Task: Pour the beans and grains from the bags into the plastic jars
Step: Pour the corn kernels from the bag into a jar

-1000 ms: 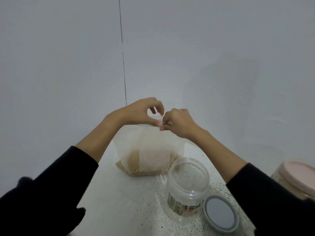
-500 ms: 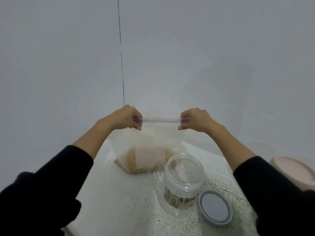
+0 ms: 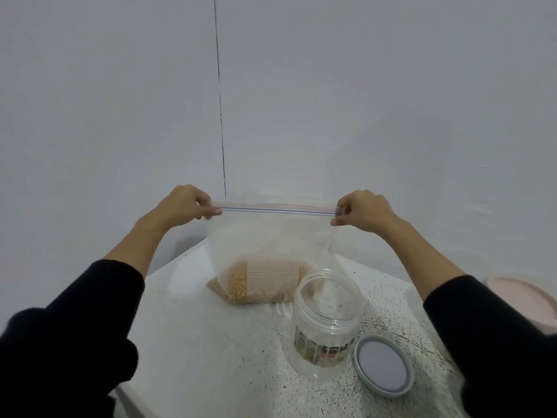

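We see a clear zip bag [image 3: 271, 236] standing upright on a white speckled table [image 3: 211, 342], near its far edge by the wall. A shallow layer of tan grains [image 3: 241, 285] lies in the bottom of the bag, and a pale label patch shows on its front just above them. Across the top runs the zip strip [image 3: 277, 210], a thin blue line pulled straight and level from one corner to the other.

At the left end of that strip the left hand [image 3: 184, 203] pinches the bag's corner, fingers curled over it and thumb pressed against the front. At the right end the right hand [image 3: 363, 212] pinches the opposite corner in the same way, thumb and forefinger closed on the strip. Both hands are held well apart, with the bag's top stretched taut between them. Both forearms are bare up to black sleeves.

Just in front of the bag, toward its right side, stands an open plastic jar [image 3: 327, 321], transparent, with a printed band around its lower body. We see no grains in it. Its grey lid [image 3: 382, 365] lies flat on the table just beside the jar, to the right. At the far right edge of the view sits a container with a pink lid [image 3: 524, 300], only partly visible.
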{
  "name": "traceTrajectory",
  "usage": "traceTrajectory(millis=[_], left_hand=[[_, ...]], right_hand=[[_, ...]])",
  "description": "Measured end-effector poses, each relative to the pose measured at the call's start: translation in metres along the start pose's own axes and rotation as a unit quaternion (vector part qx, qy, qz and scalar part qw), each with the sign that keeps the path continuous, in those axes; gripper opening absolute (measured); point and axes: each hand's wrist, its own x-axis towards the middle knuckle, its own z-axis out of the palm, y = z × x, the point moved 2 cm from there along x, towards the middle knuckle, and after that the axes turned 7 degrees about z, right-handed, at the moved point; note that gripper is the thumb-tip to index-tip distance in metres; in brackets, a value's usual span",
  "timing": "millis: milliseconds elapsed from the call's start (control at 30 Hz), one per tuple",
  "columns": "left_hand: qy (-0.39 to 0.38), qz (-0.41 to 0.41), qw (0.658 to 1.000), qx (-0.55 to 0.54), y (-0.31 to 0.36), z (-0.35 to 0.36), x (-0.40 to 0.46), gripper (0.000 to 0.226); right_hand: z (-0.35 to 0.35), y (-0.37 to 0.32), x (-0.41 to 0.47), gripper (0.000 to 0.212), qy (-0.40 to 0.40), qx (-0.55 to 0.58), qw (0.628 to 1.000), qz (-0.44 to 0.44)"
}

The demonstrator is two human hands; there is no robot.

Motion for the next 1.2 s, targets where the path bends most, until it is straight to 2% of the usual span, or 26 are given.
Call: traceTrajectory(millis=[100,233,400,700,833,900,967,1067,1200], left_hand=[[-0.004,0.032,0.999,-0.033,0.002,-0.001,-0.003,0.025],[0.011,0.057,0.993,-0.098,0.010,-0.003,-0.002,0.019],[0.020,0.122,0.987,-0.101,0.044,-0.004,-0.001,0.019],[0.021,0.153,0.983,-0.105,0.052,-0.006,0.005,0.018],[0.041,0.161,0.980,-0.109,0.054,-0.008,0.004,0.017],[0.085,0.168,0.963,-0.194,0.054,-0.010,0.001,0.016],[0.129,0.160,0.939,-0.274,0.047,-0.013,-0.002,0.042],[0.187,0.112,0.928,-0.301,0.027,-0.005,-0.009,0.078],[0.273,-0.006,0.886,-0.375,-0.005,0.032,-0.024,0.089]], right_hand=[[0.000,-0.007,0.001,0.034,-0.009,-0.022,1.000,-0.011],[-0.007,-0.034,-0.002,0.038,-0.039,0.056,0.995,-0.078],[-0.011,-0.090,-0.001,0.040,-0.071,0.089,0.982,-0.150],[-0.004,-0.135,0.015,0.026,-0.104,0.093,0.980,-0.140],[-0.009,-0.142,0.016,0.018,-0.052,0.093,0.988,-0.112],[-0.012,-0.143,0.018,0.016,-0.020,0.094,0.990,-0.103],[-0.016,-0.144,0.019,0.016,0.006,0.101,0.991,-0.093],[-0.027,-0.144,0.022,0.016,0.041,0.126,0.988,-0.078],[-0.051,-0.145,0.022,0.025,0.094,0.158,0.980,-0.075]])
